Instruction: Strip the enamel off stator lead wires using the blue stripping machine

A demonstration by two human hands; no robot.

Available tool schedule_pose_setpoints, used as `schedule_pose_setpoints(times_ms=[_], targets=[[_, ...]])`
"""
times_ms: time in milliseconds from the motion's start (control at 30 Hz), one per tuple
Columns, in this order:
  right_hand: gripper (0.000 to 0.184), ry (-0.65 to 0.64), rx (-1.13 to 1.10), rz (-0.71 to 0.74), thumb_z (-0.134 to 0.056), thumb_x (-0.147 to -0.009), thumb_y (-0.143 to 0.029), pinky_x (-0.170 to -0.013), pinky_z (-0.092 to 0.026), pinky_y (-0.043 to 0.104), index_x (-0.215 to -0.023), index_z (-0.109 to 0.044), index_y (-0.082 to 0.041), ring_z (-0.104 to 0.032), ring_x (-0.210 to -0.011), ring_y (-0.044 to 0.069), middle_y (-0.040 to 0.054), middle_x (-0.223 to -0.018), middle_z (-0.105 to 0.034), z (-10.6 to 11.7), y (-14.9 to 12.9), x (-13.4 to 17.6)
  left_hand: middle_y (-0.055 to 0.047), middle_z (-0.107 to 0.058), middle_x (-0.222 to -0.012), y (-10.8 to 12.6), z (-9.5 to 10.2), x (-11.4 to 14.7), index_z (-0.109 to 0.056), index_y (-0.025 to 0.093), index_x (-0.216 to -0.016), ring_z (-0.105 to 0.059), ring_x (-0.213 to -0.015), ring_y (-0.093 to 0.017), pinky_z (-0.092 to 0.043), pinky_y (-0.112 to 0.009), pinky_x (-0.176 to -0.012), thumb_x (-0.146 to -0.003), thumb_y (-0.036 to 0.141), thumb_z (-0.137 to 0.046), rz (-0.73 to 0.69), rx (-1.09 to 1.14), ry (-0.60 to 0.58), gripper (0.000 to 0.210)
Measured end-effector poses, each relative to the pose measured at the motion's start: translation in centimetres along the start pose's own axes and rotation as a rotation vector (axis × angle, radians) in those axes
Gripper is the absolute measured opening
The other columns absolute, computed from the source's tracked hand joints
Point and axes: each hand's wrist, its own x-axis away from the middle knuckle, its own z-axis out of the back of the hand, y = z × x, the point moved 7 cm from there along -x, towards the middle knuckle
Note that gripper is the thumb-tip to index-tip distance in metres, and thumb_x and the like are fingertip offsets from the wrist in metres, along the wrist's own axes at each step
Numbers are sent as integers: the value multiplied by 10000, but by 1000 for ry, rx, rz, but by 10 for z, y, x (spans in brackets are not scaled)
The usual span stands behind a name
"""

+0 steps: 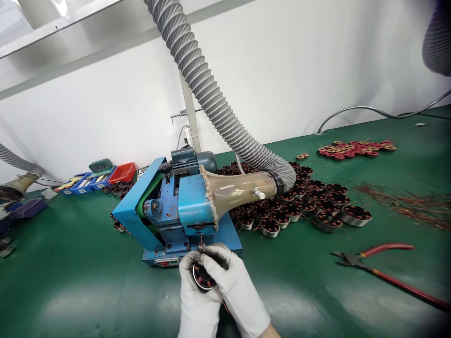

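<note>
My left hand (198, 303), in a white glove, is closed around a small motor stator (203, 277) with a silver rim, black slots and copper windings. My right hand (235, 284), also gloved and with dirty fingertips, pinches copper wire ends (201, 241) at the stator's far side. Those wires point up at the front opening of a blue belt-driven machine (192, 206), just beyond my fingertips. Whether the tips are inside the opening I cannot tell. More thin wire hangs below my right hand.
A grey ribbed hose (211, 96) joins the machine's amber funnel (243, 188). Several stators (280, 217) crowd behind and right of it. Red-handled cutting pliers (355, 259), loose copper wires (405, 202) and red-and-tan rings (355, 149) lie rightward. Small bins (121, 172) stand back left.
</note>
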Motion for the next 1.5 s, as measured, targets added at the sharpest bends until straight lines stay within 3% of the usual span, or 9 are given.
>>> schedule_pose_setpoints(times_ms=[133, 267, 333, 400, 567, 667, 800, 1233, 1500], targets=[[141, -23, -63, -39, -671, -651, -299, -619, -450, 274, -608, -651, -166, -550, -634, 161, 6, -636, -585, -1, -1, -4, -25, -641, -836, -5, 3, -4, -519, 251, -830, -637, -791, -197, -524, -293, -716, -487, 176, -729, -43, -45, -27, 408], [254, -110, -368, -256, -732, -613, -323, -490, -373, 215, -509, -566, -161, -438, -469, 85, -53, -492, -501, -8, 6, -13, -21, -592, -828, 8, -3, 7, -507, 232, -876, -625, -773, -191, -521, -299, -722, -491, 166, -724, -226, -57, -108, 447], [256, -97, -530, -292, -737, -606, -349, -501, -392, 224, -537, -572, -166, -462, -468, 90, -47, -508, -534, -6, 6, -16, -18, -574, -858, 11, -5, 14, -502, 227, -916, -616, -782, -178, -516, -290, -731, -513, 176, -715, -249, -56, -114, 459], [235, -38, -589, -244, -700, -644, -391, -554, -437, 256, -624, -610, -174, -533, -527, 122, -13, -602, -616, 1, 4, -17, -35, -578, -937, 9, -3, 16, -493, 223, -994, -616, -832, -183, -508, -303, -776, -532, 187, -704, -170, -68, -89, 509], [206, 16, -219, -73, -695, -648, -353, -702, -491, 313, -750, -670, -175, -632, -718, 202, 48, -771, -705, 8, 3, -2, -92, -612, -1020, 5, -9, 3, -546, 190, -1015, -610, -957, -239, -490, -347, -850, -556, 192, -677, -37, -110, -165, 477], [191, 28, -63, 40, -665, -665, -287, -775, -491, 339, -821, -687, -178, -637, -823, 226, 73, -864, -706, 4, 1, -1, -95, -619, -1050, 5, -11, -7, -566, 189, -1020, -599, -994, -232, -478, -340, -867, -596, 176, -606, 7, -121, -134, 425], [177, 34, -20, 36, -606, -721, -285, -782, -502, 365, -827, -690, -170, -643, -826, 233, 90, -868, -705, -1, 4, -14, -86, -636, -1069, 5, -17, -16, -566, 195, -1014, -596, -1008, -225, -465, -333, -881, -604, 139, -584, 58, -142, -78, 414], [209, 86, 136, 59, -537, -781, -304, -806, -488, 373, -828, -689, -168, -636, -844, 236, 91, -880, -694, 0, -5, -25, -88, -646, -994, 14, -32, -29, -526, 186, -991, -618, -894, -205, -459, -351, -855, -614, 164, -583, 105, -62, -139, 382], [186, 50, 187, 155, -548, -766, -282, -684, -510, 288, -823, -704, -200, -632, -747, 202, 68, -810, -670, 2, -4, 1, -66, -677, -942, 5, -12, -8, -579, 191, -901, -643, -895, -214, -515, -294, -787, -510, 130, -662, 65, 1, -92, 405]])
